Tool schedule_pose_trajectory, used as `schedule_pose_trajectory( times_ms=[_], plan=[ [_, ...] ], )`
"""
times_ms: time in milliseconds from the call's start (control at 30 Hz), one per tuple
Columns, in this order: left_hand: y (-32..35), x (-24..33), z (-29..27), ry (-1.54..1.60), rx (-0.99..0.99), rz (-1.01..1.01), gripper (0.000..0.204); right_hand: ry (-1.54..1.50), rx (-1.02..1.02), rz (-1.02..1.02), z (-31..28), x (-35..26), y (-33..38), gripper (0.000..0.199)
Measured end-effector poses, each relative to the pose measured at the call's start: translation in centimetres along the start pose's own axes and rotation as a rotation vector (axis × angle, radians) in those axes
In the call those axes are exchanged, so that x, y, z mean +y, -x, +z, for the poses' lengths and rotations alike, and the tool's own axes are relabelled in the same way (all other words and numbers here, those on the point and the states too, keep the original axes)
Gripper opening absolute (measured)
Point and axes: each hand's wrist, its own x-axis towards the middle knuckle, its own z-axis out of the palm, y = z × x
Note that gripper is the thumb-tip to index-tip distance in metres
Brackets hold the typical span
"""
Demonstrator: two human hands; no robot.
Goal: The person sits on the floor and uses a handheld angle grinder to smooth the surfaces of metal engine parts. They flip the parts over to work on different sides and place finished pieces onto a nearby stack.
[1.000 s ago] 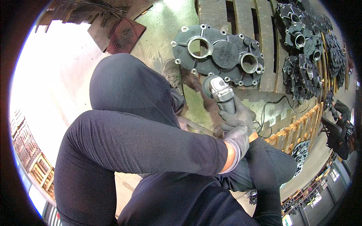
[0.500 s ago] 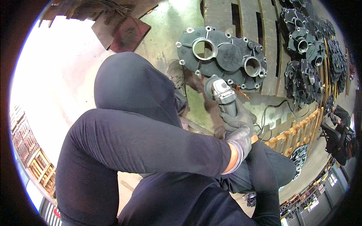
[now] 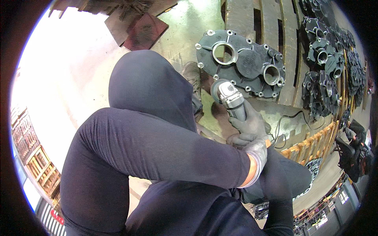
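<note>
Grey-gloved, my right hand [image 3: 254, 122] wraps round the grey body of an angle grinder [image 3: 231, 96] with a silver head. Lower on the same tool is my left hand [image 3: 256, 148], its fingers curled in around the rear end, which the gloves mostly hide. The grinder's disc [image 3: 215, 91] sits close to the near lower edge of a dark grey metal gearbox housing [image 3: 249, 65]; whether it touches I cannot tell. This housing has two large round bores, one smaller than the other, and several bright bolt bosses along its rim. It lies partly over a wooden pallet [image 3: 271, 23].
Similar castings [image 3: 321, 59] are piled at the right. A black cable [image 3: 291, 117] runs over the floor near a slatted wooden pallet edge [image 3: 313, 143]. Reddish-brown plates [image 3: 145, 31] lie at upper left. Another person [image 3: 352, 145] is at far right. My bent knee rises at left.
The orange sparks beside the housing's edge are gone. The grinder's head has shifted slightly left along the edge, while my left hand's fingers sit lower on the tool.
</note>
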Motion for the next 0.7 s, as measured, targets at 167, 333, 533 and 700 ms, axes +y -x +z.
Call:
schedule_pose_trajectory(
  times_ms=[167,333,533,700],
  plan=[
    [1.0,-0.1,0.1,0.016,0.076,0.018,0.021,0.005,-0.003,-0.070,1.1,0.2,-1.1,0.070],
    [1.1,-0.7,-0.4,-0.017,0.057,0.028,0.022,0.037,0.011,-0.069,1.5,-0.4,-2.0,0.070],
    [0.9,-1.2,-1.0,-0.059,0.047,0.049,0.023,0.019,-0.057,0.094,0.4,-2.1,-1.7,0.081],
    [0.6,-1.8,-1.8,-0.106,0.005,0.076,0.025,0.015,-0.052,0.027,1.1,-1.6,-2.1,0.080]
  ],
)
